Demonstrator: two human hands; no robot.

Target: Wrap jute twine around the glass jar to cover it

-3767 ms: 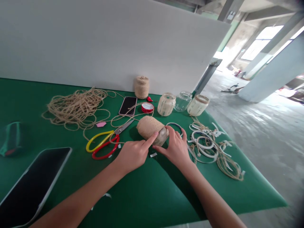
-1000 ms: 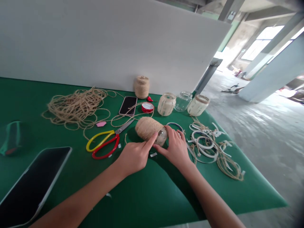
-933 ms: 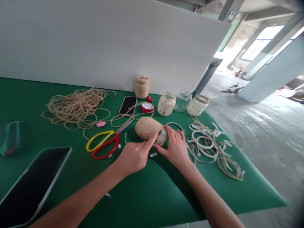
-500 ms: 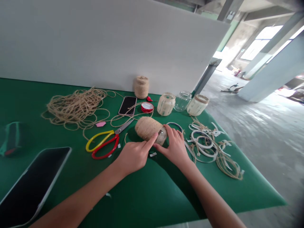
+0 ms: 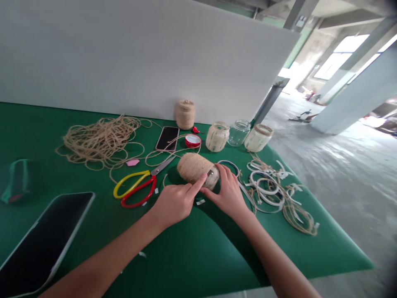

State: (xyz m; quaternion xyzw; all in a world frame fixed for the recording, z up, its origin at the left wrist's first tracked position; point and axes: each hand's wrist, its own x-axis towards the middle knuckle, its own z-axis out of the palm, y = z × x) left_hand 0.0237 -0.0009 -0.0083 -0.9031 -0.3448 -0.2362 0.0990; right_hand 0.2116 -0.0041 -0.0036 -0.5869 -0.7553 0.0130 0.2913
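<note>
A glass jar [image 5: 212, 178] lies on its side on the green table, its left and middle part wrapped in twine [image 5: 192, 167] and its right end bare. My right hand [image 5: 228, 191] grips that bare end, thumb below and fingers over the top. My left hand [image 5: 177, 203] has its fingers curled and its index finger pressed at the edge of the wrapping. A short twine end shows just behind the left knuckles, so the strand seems to run inside that hand; its grip is partly hidden. Scissors [image 5: 153, 177] with yellow and red handles lie left of the jar.
A loose twine heap [image 5: 101, 138] lies back left. Behind the jar are a phone [image 5: 167, 138], a red tape roll [image 5: 192, 141], a twine-wrapped jar [image 5: 185, 114] and several glass jars [image 5: 238, 133]. Rings and cord scraps [image 5: 269, 186] spread right. A large tablet-like device [image 5: 46, 240] lies front left.
Since the earliest frame, the twine strand that crossed the scissors has drawn in to a short end by my left hand. The jar has turned slightly; both hands stay almost in place.
</note>
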